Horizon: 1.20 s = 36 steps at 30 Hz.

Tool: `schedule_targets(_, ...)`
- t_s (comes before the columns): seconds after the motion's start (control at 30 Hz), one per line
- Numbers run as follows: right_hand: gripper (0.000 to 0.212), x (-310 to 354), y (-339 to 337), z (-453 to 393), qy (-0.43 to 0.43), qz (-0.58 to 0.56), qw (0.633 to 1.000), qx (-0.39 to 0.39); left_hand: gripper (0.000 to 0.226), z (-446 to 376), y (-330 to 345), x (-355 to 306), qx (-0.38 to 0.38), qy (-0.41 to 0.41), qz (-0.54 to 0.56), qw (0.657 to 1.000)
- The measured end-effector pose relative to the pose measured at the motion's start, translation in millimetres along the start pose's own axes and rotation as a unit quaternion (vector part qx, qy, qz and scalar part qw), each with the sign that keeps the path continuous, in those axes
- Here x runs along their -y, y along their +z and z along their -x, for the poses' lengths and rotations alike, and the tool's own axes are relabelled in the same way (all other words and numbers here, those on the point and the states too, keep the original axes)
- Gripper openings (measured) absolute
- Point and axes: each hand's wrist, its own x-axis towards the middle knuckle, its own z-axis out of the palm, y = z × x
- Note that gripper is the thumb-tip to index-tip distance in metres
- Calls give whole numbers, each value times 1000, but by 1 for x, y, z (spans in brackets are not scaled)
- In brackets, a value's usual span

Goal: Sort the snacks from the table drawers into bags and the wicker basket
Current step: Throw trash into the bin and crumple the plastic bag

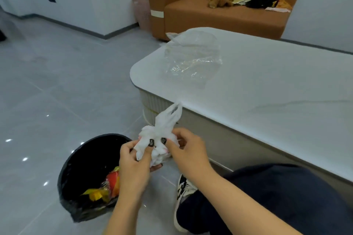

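A small white plastic bag (162, 131), bunched up with its handles sticking upward, hangs in the air in front of the table's near side. My left hand (133, 162) grips its lower left part, thumb and fingers curled into the plastic. My right hand (188, 149) pinches the bag's right side. What the bag holds is hidden. A clear plastic bag (193, 59) lies crumpled on the white table (267, 86) near its far left corner.
A black bin (80, 160) with a black liner stands on the grey tiled floor at my lower left, holding red and yellow wrappers (107, 187). My knee and a sneaker (183, 189) are at lower right. A brown sofa (210, 15) with toys stands behind the table.
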Motion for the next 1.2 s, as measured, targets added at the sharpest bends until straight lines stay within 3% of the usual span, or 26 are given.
schedule_targets(0.17, 55, -62, 53, 15, 85, 108, 982, 129, 58, -42, -69, 41, -189, -88, 2, 978)
schedule_targets(0.3, 59, -86, 53, 23, 119, 165, 961, 189, 61, -85, -98, 60, -266, -122, -78, 953)
schedule_targets(0.4, 51, -95, 50, 12, 127, 174, 960, 176, 62, -119, -102, 85, -243, -143, -165, 945)
schedule_targets(0.6, 45, -98, 49, -6, 144, 141, 970, 136, 59, -158, -81, 147, -152, -86, -361, 916)
schedule_targets(0.7, 45, -94, 52, -13, 118, 128, 975, 140, 68, -166, -70, 165, -75, -150, -468, 868)
schedule_targets(0.8, 46, -95, 47, -16, 119, 122, 976, 137, 88, -174, -74, 179, 39, -255, -553, 792)
schedule_targets(0.87, 46, -95, 43, -18, 124, 121, 976, 128, 99, -178, -77, 184, 61, -270, -593, 756)
schedule_targets(1.07, 45, -80, 37, -26, 110, 97, 983, 112, 107, -168, -72, 158, -29, -193, -603, 774)
schedule_targets(1.2, 42, -72, 23, -16, 106, 83, 987, 92, 88, -163, -62, 130, 9, -110, -578, 808)
